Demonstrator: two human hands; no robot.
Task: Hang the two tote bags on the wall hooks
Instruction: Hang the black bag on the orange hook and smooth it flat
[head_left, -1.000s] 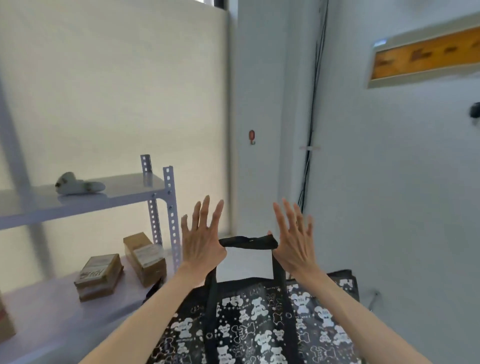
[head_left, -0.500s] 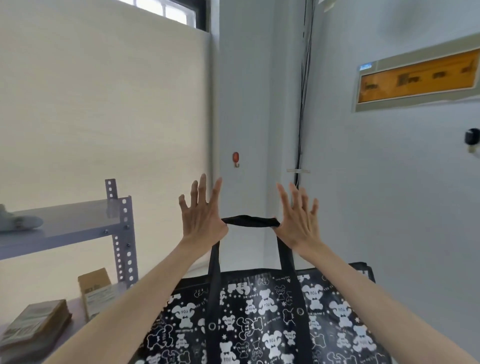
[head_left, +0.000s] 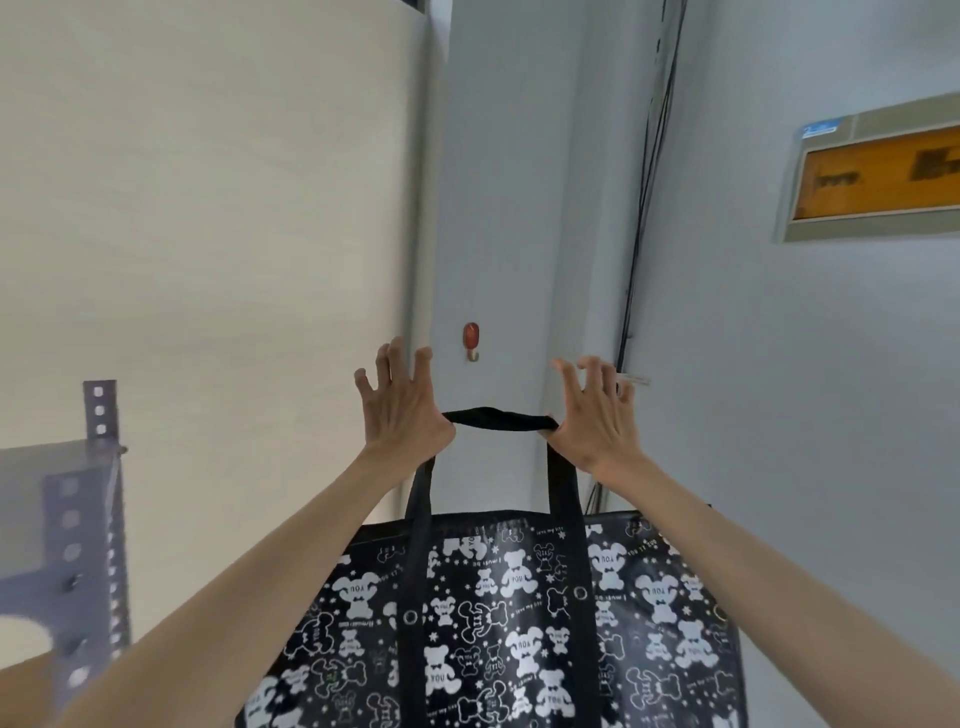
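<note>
With the strap (head_left: 500, 419) stretched taut between both hands, the step in hand looks like the first hanging: the bag (head_left: 519, 623) is raised toward the hook (head_left: 471, 340) but not yet on it. The left hand (head_left: 400, 410) and the right hand (head_left: 592, 415) each carry an end of the strap in the crook of the thumb, the other fingers spread wide and slightly curled, so the hold is a loose cradle, not a fist. The bag, black with white bears, hangs below them by its two strap legs, in front of the wall (head_left: 498, 208).

The hook, small and reddish, sits just above the strap and a little left of its middle. The next move, as I judge it, calls for lifting the strap above the hook's tip, bringing it to the wall, then lowering it so the tip catches the loop. Only one bag and one hook show; where the second ones are I cannot tell.

Room is fair. Bare wall lies above and to both sides of the hook. A corner edge runs just left of it, near the left fingers, and cables (head_left: 641, 208) drop down the wall by the right hand. A shelf post (head_left: 98, 410) stands well apart on the left.
</note>
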